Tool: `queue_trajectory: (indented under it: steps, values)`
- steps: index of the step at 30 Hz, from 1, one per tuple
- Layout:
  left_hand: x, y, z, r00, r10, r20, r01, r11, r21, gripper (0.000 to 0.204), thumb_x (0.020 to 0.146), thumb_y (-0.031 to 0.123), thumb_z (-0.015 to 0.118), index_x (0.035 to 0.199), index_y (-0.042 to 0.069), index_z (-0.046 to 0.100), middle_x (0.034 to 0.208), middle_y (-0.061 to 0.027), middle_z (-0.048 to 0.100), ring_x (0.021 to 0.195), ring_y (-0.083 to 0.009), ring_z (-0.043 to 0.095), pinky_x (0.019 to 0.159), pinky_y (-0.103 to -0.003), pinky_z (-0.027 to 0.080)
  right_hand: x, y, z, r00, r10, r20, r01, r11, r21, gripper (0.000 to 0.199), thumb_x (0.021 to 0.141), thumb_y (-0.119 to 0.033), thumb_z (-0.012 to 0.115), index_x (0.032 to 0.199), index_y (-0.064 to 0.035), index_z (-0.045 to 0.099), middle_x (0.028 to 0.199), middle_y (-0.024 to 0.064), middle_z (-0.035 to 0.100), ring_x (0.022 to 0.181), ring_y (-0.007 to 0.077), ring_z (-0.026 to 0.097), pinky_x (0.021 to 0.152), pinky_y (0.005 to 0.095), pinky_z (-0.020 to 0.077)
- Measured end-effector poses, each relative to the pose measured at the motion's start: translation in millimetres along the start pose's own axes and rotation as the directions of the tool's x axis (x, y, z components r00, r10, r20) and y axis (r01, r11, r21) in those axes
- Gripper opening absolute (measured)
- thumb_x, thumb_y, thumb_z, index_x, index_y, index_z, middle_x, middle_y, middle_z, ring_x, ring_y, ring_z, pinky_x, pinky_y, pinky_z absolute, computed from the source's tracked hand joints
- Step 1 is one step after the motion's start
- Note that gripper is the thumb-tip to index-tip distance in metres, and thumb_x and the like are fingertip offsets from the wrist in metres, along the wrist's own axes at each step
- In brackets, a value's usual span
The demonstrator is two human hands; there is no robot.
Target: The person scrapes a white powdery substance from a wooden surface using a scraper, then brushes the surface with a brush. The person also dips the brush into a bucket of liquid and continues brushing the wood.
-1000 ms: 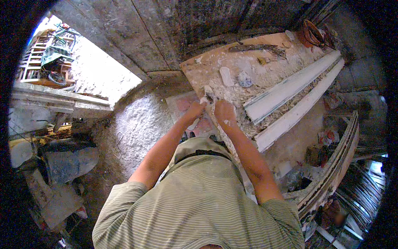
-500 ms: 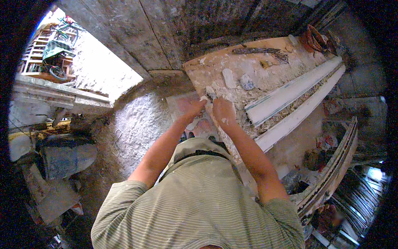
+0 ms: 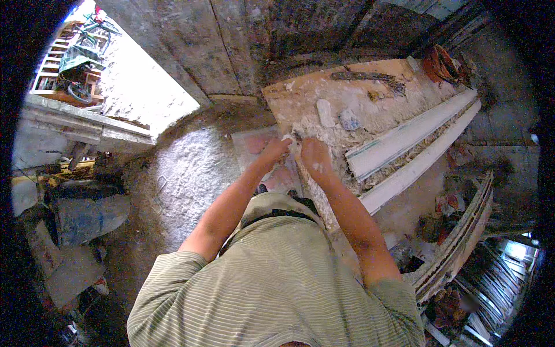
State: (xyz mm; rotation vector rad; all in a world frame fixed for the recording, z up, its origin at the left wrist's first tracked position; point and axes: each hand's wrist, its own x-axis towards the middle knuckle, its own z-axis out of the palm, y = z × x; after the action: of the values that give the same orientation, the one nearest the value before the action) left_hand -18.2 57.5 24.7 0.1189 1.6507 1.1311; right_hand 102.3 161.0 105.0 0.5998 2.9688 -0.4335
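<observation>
My left hand [image 3: 272, 151] and my right hand [image 3: 314, 157] meet at the near end of a plaster-smeared wooden workboard [image 3: 300, 95]. Between the fingertips sits a small dark scraping tool [image 3: 296, 137], and which hand grips it is too small to tell. Both hands are dusted with white plaster. Two long white moulded plaster strips [image 3: 404, 136] lie along the board to the right of my right hand. A white lump [image 3: 325, 112] and a grey-blue scrap [image 3: 349, 120] rest on the board just beyond my hands.
A rough white-dusted patch of floor [image 3: 185, 185] lies to the left. A dark bucket [image 3: 87, 217] stands at the left. Further mouldings [image 3: 457, 243] are stacked at the lower right. A bright doorway [image 3: 139, 87] opens at the upper left. Reddish coiled material [image 3: 442, 62] lies at the board's far end.
My view has shifted slightly, so the board and strips sit a little higher and further right. Both hands stay together at the board's near end.
</observation>
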Motion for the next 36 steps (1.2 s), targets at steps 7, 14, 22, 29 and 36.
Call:
queue_trajectory:
  steps: [7, 14, 22, 29, 36]
  values:
    - [11.4, -4.3, -7.3, 0.964, 0.253, 0.076, -0.264, 0.898, 0.351, 0.042, 0.091, 0.039, 0.055, 0.108, 0.002, 0.063, 0.096, -0.0138, 0.065, 0.088, -0.0281, 0.059, 0.077, -0.048, 0.046, 7.4, 13.3, 12.4, 0.966, 0.124, 0.229, -0.11, 0.991, -0.076, 0.026, 0.087, -0.013, 0.056, 0.109, 0.0009, 0.06, 0.098, 0.0153, 0.063, 0.093, 0.0335, 0.059, 0.079, 0.0449, 0.0466]
    - [27.6, -21.2, -4.1, 0.963, 0.225, 0.148, -0.221, 0.974, -0.046, 0.051, 0.089, 0.04, 0.053, 0.114, -0.005, 0.06, 0.103, -0.0196, 0.063, 0.094, -0.0235, 0.057, 0.08, -0.041, 0.044, 9.1, 16.0, 28.0, 0.953, -0.234, -0.193, 0.185, 0.952, -0.244, 0.023, 0.085, -0.014, 0.055, 0.101, 0.0011, 0.06, 0.098, 0.0195, 0.063, 0.088, 0.0344, 0.061, 0.075, 0.0469, 0.0477]
    - [20.0, -11.0, -15.5, 0.934, 0.31, 0.18, -0.347, 0.908, 0.234, 0.047, 0.091, 0.041, 0.052, 0.107, -0.002, 0.064, 0.1, -0.0186, 0.065, 0.086, -0.0272, 0.06, 0.075, -0.043, 0.047, 13.0, 13.6, 15.9, 0.699, -0.533, -0.476, 0.532, 0.833, -0.152, 0.028, 0.091, -0.014, 0.05, 0.116, -0.0028, 0.056, 0.103, 0.0169, 0.06, 0.095, 0.0342, 0.057, 0.078, 0.0416, 0.0454]
    - [51.5, -33.1, -12.6, 0.85, 0.489, 0.195, -0.518, 0.71, 0.476, 0.043, 0.087, 0.036, 0.055, 0.093, -0.005, 0.066, 0.086, -0.0217, 0.068, 0.076, -0.0308, 0.063, 0.069, -0.045, 0.047, 30.0, 17.2, 37.2, 0.862, -0.369, -0.347, 0.18, 0.863, -0.471, 0.016, 0.086, -0.012, 0.05, 0.092, -0.0035, 0.062, 0.081, 0.016, 0.062, 0.08, 0.0341, 0.062, 0.07, 0.044, 0.0497]
    - [40.8, -29.9, -8.4, 0.987, 0.122, 0.104, -0.123, 0.992, 0.005, 0.041, 0.087, 0.035, 0.058, 0.096, -0.004, 0.067, 0.081, -0.0142, 0.065, 0.071, -0.0249, 0.059, 0.065, -0.042, 0.046, 31.3, 13.2, 12.0, 0.998, -0.06, -0.026, 0.058, 0.996, -0.067, 0.014, 0.087, -0.013, 0.048, 0.089, -0.0045, 0.059, 0.082, 0.0138, 0.062, 0.083, 0.0334, 0.062, 0.071, 0.0438, 0.0483]
